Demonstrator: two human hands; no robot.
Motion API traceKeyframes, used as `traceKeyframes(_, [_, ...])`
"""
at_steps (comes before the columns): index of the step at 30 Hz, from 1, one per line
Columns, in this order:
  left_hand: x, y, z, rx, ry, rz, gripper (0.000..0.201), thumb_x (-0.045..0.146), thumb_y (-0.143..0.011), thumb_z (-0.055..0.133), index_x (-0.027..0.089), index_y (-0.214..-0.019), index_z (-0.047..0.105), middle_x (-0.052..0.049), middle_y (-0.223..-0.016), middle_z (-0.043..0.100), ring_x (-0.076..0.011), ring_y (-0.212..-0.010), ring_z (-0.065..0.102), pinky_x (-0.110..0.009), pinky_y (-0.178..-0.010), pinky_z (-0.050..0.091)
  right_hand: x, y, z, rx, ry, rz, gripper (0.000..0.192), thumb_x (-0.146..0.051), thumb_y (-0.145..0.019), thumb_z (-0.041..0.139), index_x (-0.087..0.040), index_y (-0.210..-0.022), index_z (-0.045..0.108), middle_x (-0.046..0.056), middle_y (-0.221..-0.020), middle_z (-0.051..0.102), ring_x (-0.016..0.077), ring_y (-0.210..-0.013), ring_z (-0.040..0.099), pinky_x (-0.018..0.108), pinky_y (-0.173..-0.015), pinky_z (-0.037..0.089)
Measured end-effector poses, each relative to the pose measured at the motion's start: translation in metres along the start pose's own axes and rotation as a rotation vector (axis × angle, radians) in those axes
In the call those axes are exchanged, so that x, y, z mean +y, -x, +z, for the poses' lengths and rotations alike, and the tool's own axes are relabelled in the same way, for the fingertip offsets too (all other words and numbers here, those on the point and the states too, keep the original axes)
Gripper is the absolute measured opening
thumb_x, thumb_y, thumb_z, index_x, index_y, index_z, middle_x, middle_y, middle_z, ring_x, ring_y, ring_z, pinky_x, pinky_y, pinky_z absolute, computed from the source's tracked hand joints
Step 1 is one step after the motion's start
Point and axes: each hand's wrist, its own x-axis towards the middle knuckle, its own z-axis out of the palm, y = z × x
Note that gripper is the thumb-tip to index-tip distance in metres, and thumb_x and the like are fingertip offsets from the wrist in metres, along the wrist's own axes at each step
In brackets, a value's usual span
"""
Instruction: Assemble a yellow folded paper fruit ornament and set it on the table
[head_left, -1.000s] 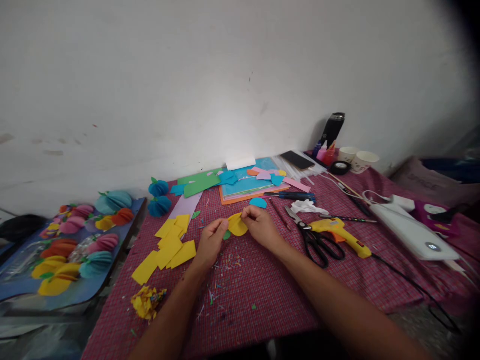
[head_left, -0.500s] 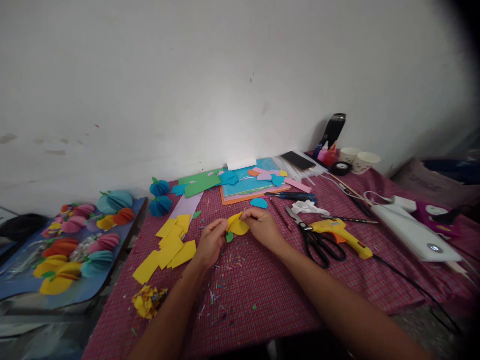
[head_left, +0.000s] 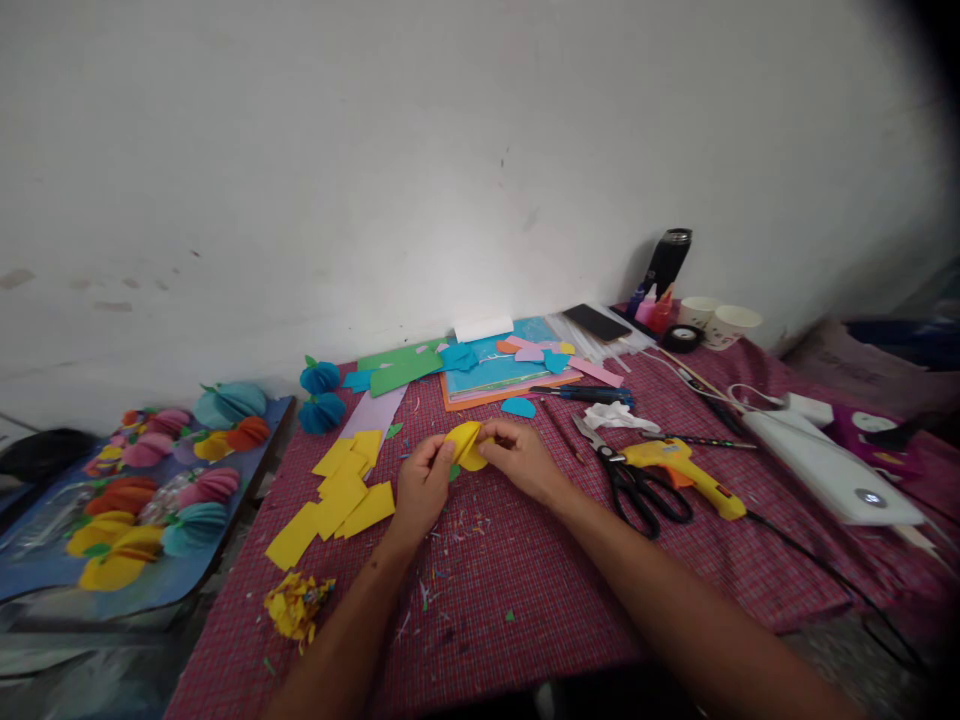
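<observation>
Between my two hands is a folded yellow paper piece (head_left: 466,444) with rounded edges, held above the middle of the table. My left hand (head_left: 426,478) pinches its left side with thumb and fingers. On the other side, my right hand (head_left: 519,458) grips the right edge. A small green paper leaf (head_left: 454,472) shows just below the yellow paper, partly hidden by my left fingers. Several yellow paper rectangles (head_left: 343,495) lie to the left of my left hand. A blue paper half circle (head_left: 518,407) rests beyond my right hand.
Right of my right arm lie black-handled scissors (head_left: 637,490) and a yellow glue gun (head_left: 686,472) with its cord. A white power bank (head_left: 832,465) sits farther right. Crumpled yellow paper (head_left: 298,605) is near the left edge. Finished paper pumpkins (head_left: 120,550) fill a blue board (head_left: 176,570).
The yellow paper has turned and bunched up between my fingers. My left hand has shifted slightly and now covers more of the green leaf.
</observation>
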Motion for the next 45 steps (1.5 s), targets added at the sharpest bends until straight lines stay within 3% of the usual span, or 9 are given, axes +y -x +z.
traceKeyframes(6, [0.001,0.000,0.000,0.054,-0.094,0.148,0.020,0.034,-0.091,0.055,0.021,-0.092,0.071,-0.005,-0.097,0.069,-0.0205,-0.092,0.061,-0.030,-0.088,0.044,-0.006,0.001,-0.002,-0.091,0.020,-0.029,0.021,-0.037,-0.080,0.065,-0.018,-0.071,0.068,0.003,-0.084,0.066,0.0181,-0.082,0.059,0.028,-0.076,0.047])
traceKeyframes(12, [-0.001,0.000,-0.001,0.096,-0.060,0.080,0.022,0.036,-0.091,0.055,0.021,-0.096,0.070,-0.004,-0.097,0.070,-0.0204,-0.091,0.061,-0.029,-0.085,0.044,0.005,-0.003,0.001,-0.014,-0.050,0.051,0.021,-0.036,-0.078,0.065,-0.019,-0.068,0.072,0.004,-0.091,0.070,0.0200,-0.089,0.063,0.032,-0.085,0.047])
traceKeyframes(21, [-0.001,0.000,0.000,0.074,-0.022,-0.003,0.027,0.041,-0.092,0.054,0.019,-0.096,0.070,-0.002,-0.090,0.070,-0.0182,-0.082,0.060,-0.025,-0.075,0.043,0.011,-0.005,0.003,0.046,-0.187,0.130,0.018,-0.034,-0.071,0.072,-0.019,-0.061,0.070,0.004,-0.094,0.071,0.0193,-0.088,0.064,0.032,-0.086,0.048])
traceKeyframes(30, [-0.002,0.000,0.001,0.053,-0.015,-0.027,0.028,0.043,-0.091,0.054,0.019,-0.092,0.070,-0.001,-0.080,0.066,-0.0165,-0.074,0.056,-0.024,-0.069,0.042,0.007,-0.004,0.003,0.054,-0.151,0.135,0.028,-0.038,-0.074,0.068,-0.019,-0.056,0.060,0.002,-0.080,0.066,0.0153,-0.073,0.058,0.027,-0.072,0.047])
traceKeyframes(36, [-0.003,-0.001,0.000,0.034,-0.035,-0.004,0.028,0.041,-0.092,0.053,0.019,-0.095,0.069,-0.002,-0.086,0.068,-0.0170,-0.079,0.059,-0.025,-0.073,0.044,0.004,-0.002,0.004,0.053,-0.098,0.139,0.032,-0.043,-0.078,0.065,-0.018,-0.059,0.060,0.000,-0.069,0.061,0.0136,-0.064,0.053,0.025,-0.062,0.043])
traceKeyframes(41, [-0.002,-0.001,0.000,0.040,-0.045,-0.010,0.028,0.042,-0.092,0.053,0.019,-0.093,0.069,-0.001,-0.083,0.068,-0.0167,-0.077,0.058,-0.024,-0.071,0.043,0.001,-0.002,0.004,-0.031,-0.154,0.110,0.023,-0.040,-0.076,0.067,-0.018,-0.069,0.070,0.003,-0.080,0.068,0.0168,-0.076,0.060,0.028,-0.073,0.047])
traceKeyframes(45, [-0.003,-0.001,0.000,0.029,-0.065,-0.001,0.028,0.041,-0.093,0.052,0.018,-0.094,0.069,-0.002,-0.085,0.068,-0.0165,-0.078,0.059,-0.024,-0.072,0.043,0.005,-0.003,0.003,-0.038,-0.147,0.103,0.019,-0.035,-0.075,0.068,-0.018,-0.067,0.072,0.004,-0.087,0.069,0.0186,-0.085,0.062,0.030,-0.082,0.048])
